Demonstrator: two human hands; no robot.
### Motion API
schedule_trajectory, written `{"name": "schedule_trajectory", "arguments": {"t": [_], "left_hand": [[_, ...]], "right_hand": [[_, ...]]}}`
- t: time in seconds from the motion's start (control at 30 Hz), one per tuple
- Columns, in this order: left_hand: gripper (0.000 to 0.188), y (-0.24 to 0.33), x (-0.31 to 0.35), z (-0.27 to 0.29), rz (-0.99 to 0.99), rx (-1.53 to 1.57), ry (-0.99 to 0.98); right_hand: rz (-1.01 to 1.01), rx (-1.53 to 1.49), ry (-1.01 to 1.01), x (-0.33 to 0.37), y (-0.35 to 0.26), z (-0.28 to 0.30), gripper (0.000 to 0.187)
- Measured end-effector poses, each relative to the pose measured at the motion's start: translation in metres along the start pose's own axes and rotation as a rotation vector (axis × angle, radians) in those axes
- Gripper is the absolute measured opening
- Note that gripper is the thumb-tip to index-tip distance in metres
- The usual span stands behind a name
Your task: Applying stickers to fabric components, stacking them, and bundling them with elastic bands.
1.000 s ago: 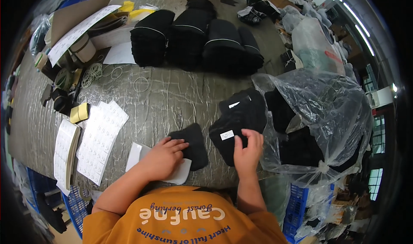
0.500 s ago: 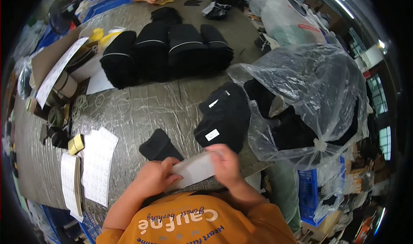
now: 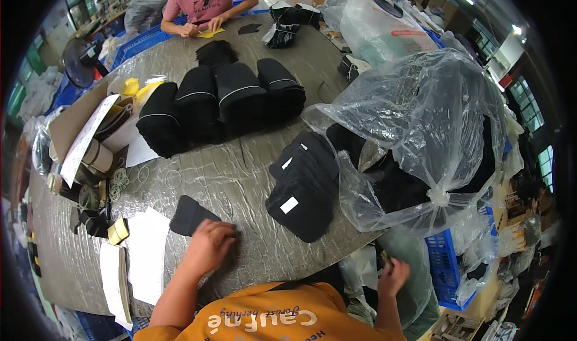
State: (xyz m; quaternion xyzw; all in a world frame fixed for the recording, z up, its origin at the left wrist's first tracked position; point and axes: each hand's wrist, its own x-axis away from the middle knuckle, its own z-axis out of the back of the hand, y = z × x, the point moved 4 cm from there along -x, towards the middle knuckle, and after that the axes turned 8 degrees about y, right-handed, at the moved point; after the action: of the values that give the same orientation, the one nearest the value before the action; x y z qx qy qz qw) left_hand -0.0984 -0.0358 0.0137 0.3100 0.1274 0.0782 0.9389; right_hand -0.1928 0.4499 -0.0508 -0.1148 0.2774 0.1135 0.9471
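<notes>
My left hand (image 3: 211, 243) lies low over the table, its fingers loosely bent and the thumb apart. Beside its knuckles is a small dark fabric piece (image 3: 190, 215), partly covered by the hand. My right hand (image 3: 393, 276) is past the table's right edge, next to crumpled clear plastic (image 3: 359, 270). Its fingers are apart, and a small brownish shape shows by the fingertips; I cannot make out any hold on it. Between the hands and the large bag, overlapping black fabric pieces (image 3: 306, 206) with white labels lie fanned out on the table.
Several tied black fabric bundles (image 3: 240, 94) stand farther back. A clear plastic bag (image 3: 421, 112) with black pieces fills the right side. Printed sheets (image 3: 149, 251) and rubber bands (image 3: 120, 185) lie on the left. Across the table, a person (image 3: 207, 10) handles something yellow.
The pale strip has left both hands and is no longer seen. My right hand has moved right, off the table; the left has shifted left and down. The view has tilted up.
</notes>
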Motion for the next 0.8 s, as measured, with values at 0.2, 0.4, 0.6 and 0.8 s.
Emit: {"name": "schedule_trajectory", "arguments": {"t": [0.2,0.4,0.6,0.8], "left_hand": [[0.049,0.046,0.006,-0.082,0.797,1.086,-0.387],[0.037,0.049,-0.017,-0.115,1.021,1.322,-0.300],[0.029,0.044,-0.038,-0.120,1.067,1.345,-0.272],[0.026,0.033,-0.051,-0.117,1.044,1.305,-0.198]], "right_hand": [[0.352,-0.862,0.074,-0.172,-0.213,-0.025,0.032],[0.242,-0.554,-0.240,-0.243,-0.242,-0.107,0.047],[0.174,-0.681,-0.396,-0.231,-0.254,-0.102,0.059],[0.160,-0.737,-0.741,-0.210,-0.265,-0.079,0.105]]}}
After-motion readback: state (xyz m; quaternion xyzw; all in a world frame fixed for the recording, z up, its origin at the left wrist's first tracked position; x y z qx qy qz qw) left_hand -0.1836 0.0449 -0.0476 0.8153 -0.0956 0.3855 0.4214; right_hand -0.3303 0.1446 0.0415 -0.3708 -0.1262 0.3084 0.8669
